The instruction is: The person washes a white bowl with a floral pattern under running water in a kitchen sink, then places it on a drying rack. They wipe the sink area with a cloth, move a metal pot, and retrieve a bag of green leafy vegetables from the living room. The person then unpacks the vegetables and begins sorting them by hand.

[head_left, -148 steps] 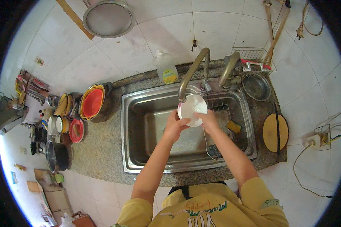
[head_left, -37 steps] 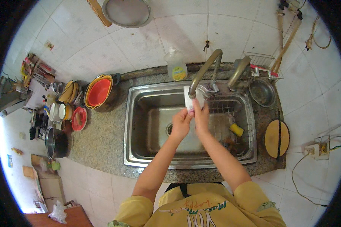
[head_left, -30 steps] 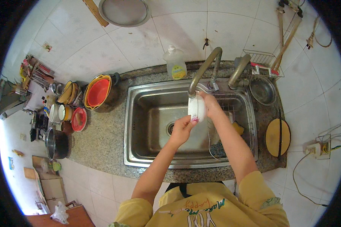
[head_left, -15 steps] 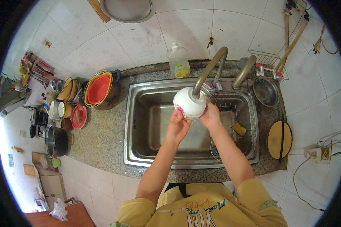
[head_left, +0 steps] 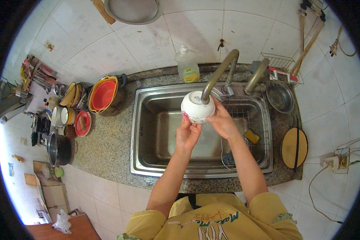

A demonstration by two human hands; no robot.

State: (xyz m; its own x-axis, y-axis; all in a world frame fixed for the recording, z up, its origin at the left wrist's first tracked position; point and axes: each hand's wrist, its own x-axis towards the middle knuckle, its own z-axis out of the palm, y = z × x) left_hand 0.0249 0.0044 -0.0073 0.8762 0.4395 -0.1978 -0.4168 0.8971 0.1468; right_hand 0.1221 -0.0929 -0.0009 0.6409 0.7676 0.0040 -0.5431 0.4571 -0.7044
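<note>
A white bowl (head_left: 192, 105) with a pink flower pattern is held bottom up under the faucet (head_left: 222, 74), over the steel sink (head_left: 148, 120). My left hand (head_left: 188, 134) grips its near rim at the left, thumb on the outer wall. At the right side my right hand (head_left: 223, 122) is closed on the bowl, its fingers partly behind it. The faucet's mouth is right at the bowl's base. Below my right forearm, a wire basket (head_left: 264, 148) sits in the sink's right part with a yellow sponge (head_left: 251, 136) in it.
A dish soap bottle (head_left: 187, 66) stands behind the sink. Left on the granite counter (head_left: 104, 148) are a red basin (head_left: 104, 95), a red plate (head_left: 83, 124) and a black pot (head_left: 60, 149). On the right lie a metal bowl (head_left: 280, 98) and a round board (head_left: 295, 148).
The bowl has turned in my hands, so its base now faces up toward me. My right hand has shifted round to the bowl's near right side, its thumb now showing.
</note>
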